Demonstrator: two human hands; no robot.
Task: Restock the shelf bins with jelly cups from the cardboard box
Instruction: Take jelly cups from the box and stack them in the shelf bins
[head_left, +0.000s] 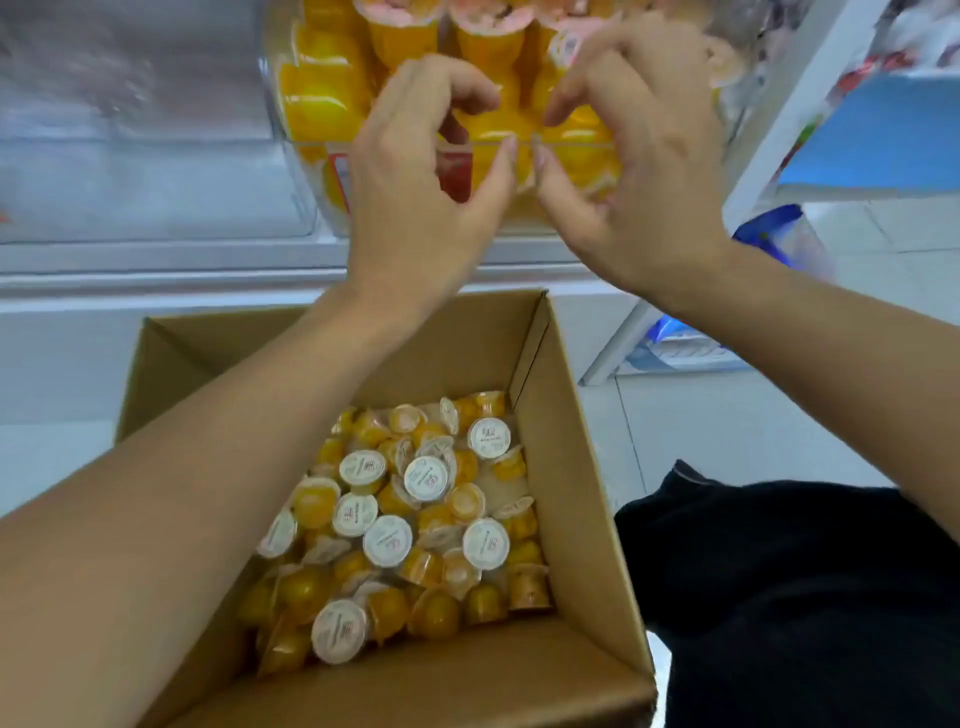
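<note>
Shelf bin (311, 156), far: largely filled with jelly cups (322, 104). Cardboard box (571, 467), near: many cups left. Left hand (415, 208), right hand (649, 182) over bin, fingers curled; grip contents cannot be told

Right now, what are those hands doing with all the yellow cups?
A person is filling a clear shelf bin with orange jelly cups. The left hand and right hand are both up at the bin's front, fingers curled; whether they hold a cup is unclear. The cardboard box below is only partly full.
</note>
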